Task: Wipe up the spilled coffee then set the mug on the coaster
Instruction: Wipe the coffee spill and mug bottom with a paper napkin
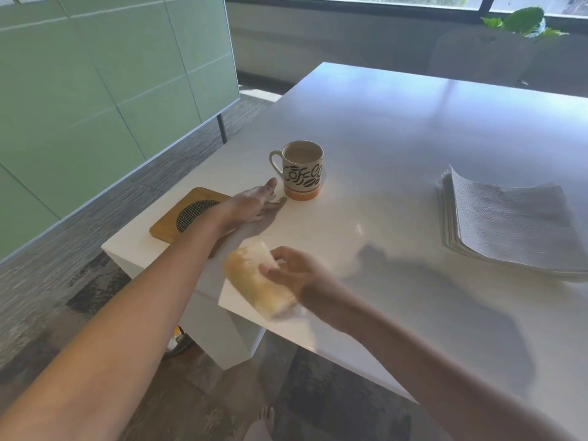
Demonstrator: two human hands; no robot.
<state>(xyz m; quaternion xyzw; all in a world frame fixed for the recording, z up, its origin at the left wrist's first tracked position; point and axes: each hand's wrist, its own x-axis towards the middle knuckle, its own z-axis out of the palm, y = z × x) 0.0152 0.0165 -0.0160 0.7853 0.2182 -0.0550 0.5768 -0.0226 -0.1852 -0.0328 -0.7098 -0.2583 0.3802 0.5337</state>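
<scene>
A white mug (pixel 302 171) with "COFFEE" lettering and an orange base stands upright on the white table (pixel 397 128), holding pale coffee. My left hand (pixel 256 202) is open with fingers stretched toward the mug's handle side, fingertips just short of it. Under that forearm lies a square wooden coaster (pixel 186 214) with a dark woven round centre, near the table's left corner. My right hand (pixel 292 270) grips a crumpled, coffee-stained paper towel (pixel 254 281) at the table's near edge; it is blurred by motion.
A stack of white paper towels (pixel 509 224) lies on the right side of the table. A green panelled wall stands to the left, a chair and a plant at the far end. My bare foot shows on the floor below.
</scene>
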